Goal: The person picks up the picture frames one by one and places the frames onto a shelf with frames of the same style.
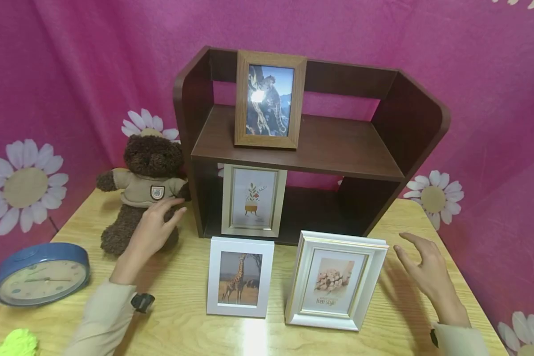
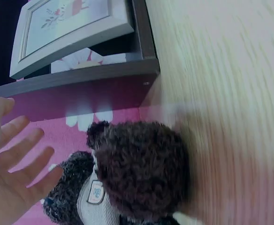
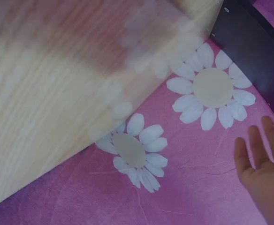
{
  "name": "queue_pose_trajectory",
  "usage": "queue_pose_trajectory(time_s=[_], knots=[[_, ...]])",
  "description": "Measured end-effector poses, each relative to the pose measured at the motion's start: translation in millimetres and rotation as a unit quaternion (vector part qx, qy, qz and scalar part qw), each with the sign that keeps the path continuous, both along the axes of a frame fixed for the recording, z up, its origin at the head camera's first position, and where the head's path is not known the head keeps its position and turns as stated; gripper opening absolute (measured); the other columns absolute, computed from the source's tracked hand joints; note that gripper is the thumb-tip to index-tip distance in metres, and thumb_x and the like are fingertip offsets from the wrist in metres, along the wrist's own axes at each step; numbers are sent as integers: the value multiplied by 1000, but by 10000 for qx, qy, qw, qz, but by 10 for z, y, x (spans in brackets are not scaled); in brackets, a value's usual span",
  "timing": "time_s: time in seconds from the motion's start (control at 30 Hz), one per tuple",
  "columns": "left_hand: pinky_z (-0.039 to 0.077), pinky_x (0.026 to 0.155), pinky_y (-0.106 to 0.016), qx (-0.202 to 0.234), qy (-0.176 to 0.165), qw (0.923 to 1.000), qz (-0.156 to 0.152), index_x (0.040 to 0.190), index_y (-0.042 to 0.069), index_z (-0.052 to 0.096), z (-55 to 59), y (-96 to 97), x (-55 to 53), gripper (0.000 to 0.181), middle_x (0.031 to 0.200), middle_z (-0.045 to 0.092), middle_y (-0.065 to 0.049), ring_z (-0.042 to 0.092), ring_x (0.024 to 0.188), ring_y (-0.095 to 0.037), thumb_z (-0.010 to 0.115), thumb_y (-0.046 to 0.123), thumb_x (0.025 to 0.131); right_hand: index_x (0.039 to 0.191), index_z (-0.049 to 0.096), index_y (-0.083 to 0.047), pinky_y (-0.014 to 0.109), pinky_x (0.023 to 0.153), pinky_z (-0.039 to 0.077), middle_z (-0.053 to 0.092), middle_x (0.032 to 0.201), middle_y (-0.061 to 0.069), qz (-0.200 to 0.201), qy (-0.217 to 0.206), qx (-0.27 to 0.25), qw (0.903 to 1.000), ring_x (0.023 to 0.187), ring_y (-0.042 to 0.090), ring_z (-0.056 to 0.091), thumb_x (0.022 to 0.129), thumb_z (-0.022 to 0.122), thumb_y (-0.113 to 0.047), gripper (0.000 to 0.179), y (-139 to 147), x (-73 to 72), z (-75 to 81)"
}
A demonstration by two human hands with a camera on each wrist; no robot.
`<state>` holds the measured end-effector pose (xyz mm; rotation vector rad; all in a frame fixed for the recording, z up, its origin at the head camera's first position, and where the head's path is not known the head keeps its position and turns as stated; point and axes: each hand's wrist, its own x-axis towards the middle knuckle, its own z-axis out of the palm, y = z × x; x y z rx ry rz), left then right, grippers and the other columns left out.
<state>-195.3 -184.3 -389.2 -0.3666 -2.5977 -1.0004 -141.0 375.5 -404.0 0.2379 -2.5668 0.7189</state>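
In the head view my left hand (image 1: pixel 153 230) reaches in front of a brown teddy bear (image 1: pixel 155 155) in a beige shirt, its fingers extended and nothing in them. The left wrist view shows the same hand (image 2: pixel 19 164) with fingers spread beside the bear (image 2: pixel 141 168). My right hand (image 1: pixel 427 264) hovers over the table's right side, fingers loosely bent and holding nothing. Nearest to it stands a white frame with a flower picture (image 1: pixel 333 282). Left of that frame is a white giraffe photo frame (image 1: pixel 240 278).
A dark brown two-tier shelf (image 1: pixel 351 143) stands at the back. It holds a wooden leopard frame (image 1: pixel 270 99) on top and a cream plant-print frame (image 1: pixel 253 200) below. A blue clock (image 1: pixel 42 274) and a bright yellow-green fuzzy thing (image 1: pixel 15 343) lie on the left.
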Motion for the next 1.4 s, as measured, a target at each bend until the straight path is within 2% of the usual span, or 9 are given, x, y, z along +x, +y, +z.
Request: queue_pose_trajectory(time_s=[0.17, 0.33, 0.47, 0.63, 0.8, 1.0, 1.13, 1.23, 1.4], knots=[[50, 87, -50, 435, 425, 9981, -67, 115, -6, 63, -37, 74, -48, 27, 113, 64, -23, 58, 105, -37, 59, 11, 94, 115, 62, 4, 63, 84, 41, 60, 113, 27, 83, -28, -163, 9998, 107, 43, 48, 88, 66, -10, 30, -40, 77, -34], [50, 68, -16, 785, 1099, 9908, 80, 102, -6, 68, -75, 135, -96, 17, 93, 69, -18, 64, 81, -30, 66, 1, 87, 109, 65, 3, 24, 85, 44, 65, 106, 21, 97, 162, -217, 9996, 103, 5, 50, 82, 72, -6, 29, -90, 140, -78], [38, 67, 3, 1121, 1296, 9849, 240, 98, -6, 70, -80, 180, -123, 15, 89, 70, -19, 66, 77, -31, 70, -1, 84, 104, 68, 2, 3, 81, 36, 67, 103, -5, 258, 440, -390, 9979, 98, -18, 41, 77, 74, 0, 28, -121, 177, -124], [46, 64, -4, 1309, 1444, 9796, 487, 93, -5, 72, -94, 227, -145, 15, 88, 72, -17, 66, 74, -21, 74, 2, 80, 100, 69, 1, 3, 80, 39, 58, 103, -30, 511, 530, -618, 9954, 95, -17, 48, 73, 74, 7, 29, -163, 237, -168], [46, 63, -4, 1469, 1554, 9747, 655, 90, -4, 73, -111, 266, -160, 16, 87, 72, -17, 63, 73, -7, 78, 3, 77, 98, 70, 0, 5, 79, 42, 65, 99, -21, 735, 476, -793, 9930, 93, -15, 53, 72, 74, 11, 29, -227, 310, -180], [48, 62, -5, 1902, 1784, 9630, 678, 89, -5, 73, -137, 313, -170, 19, 82, 72, -17, 53, 73, 19, 81, 2, 72, 102, 70, -4, 10, 79, 42, 66, 100, -20, 687, -92, -1024, 9923, 90, -6, 57, 80, 69, 5, 24, -292, 470, -174], [51, 62, -11, 2164, 1821, 9565, 718, 88, -6, 73, -160, 346, -183, 22, 81, 72, -18, 55, 71, 16, 83, 2, 70, 103, 69, -7, 13, 81, 40, 67, 101, -18, 801, -291, -1121, 9900, 89, -1, 57, 83, 66, 5, 24, -347, 565, -175], [49, 64, -6, 2377, 1784, 9521, 725, 89, -6, 72, -172, 370, -188, 23, 82, 71, -19, 56, 70, 14, 83, 1, 69, 104, 69, -7, 14, 82, 40, 67, 101, -17, 983, -328, -1187, 9875, 90, 1, 58, 81, 66, 7, 27, -399, 609, -188], [48, 65, -3, 2592, 1739, 9475, 701, 88, -11, 70, -88, 431, -131, 22, 82, 70, -24, 56, 70, 14, 81, -4, 70, 110, 67, -7, 14, 83, 43, 67, 104, -15, 1103, -429, -1287, 9846, 90, 4, 60, 80, 68, 8, 33, -463, 649, -228]])
